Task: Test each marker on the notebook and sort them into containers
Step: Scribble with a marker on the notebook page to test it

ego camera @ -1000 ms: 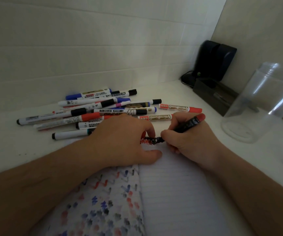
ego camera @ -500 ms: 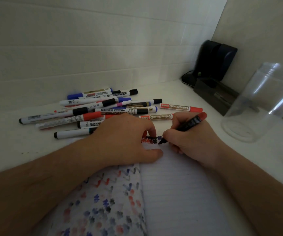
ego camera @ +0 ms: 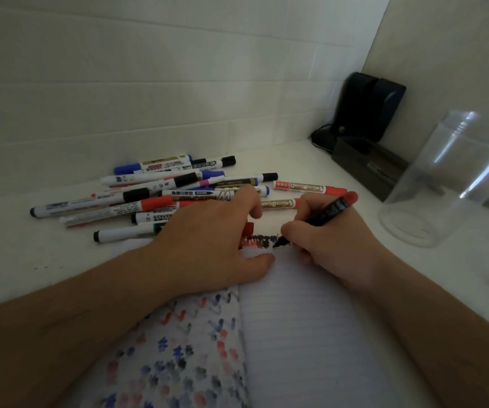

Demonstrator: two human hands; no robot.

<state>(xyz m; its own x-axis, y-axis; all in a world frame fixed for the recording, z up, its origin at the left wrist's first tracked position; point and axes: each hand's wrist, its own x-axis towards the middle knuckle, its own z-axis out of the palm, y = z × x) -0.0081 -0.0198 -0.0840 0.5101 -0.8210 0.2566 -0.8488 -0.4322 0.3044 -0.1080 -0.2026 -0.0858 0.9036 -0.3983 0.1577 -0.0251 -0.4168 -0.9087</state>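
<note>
The right hand [ego camera: 334, 240] has its grip closed around a black marker [ego camera: 322, 214] with a red end, thumb and fingers pinching the barrel low down. The marker's tip touches the top edge of the lined right page of the open notebook [ego camera: 302, 334], at the right end of a short band of red, black and blue scribbles [ego camera: 259, 241]. The left hand [ego camera: 210, 245] lies on the notebook's top left part, palm down, thumb stretched along the page just below the scribbles and fingers curled loosely; something red shows under those fingers, but I cannot tell whether they hold it. The left page is covered in small red, blue and black test marks.

Beyond the left hand, a loose pile of markers [ego camera: 154, 195] lies on the white tabletop [ego camera: 16, 260], with black, blue and red caps. A clear plastic container [ego camera: 443, 184] stands well to the right of the notebook. A dark box [ego camera: 367, 169] and a black device [ego camera: 369, 107] sit in the far corner.
</note>
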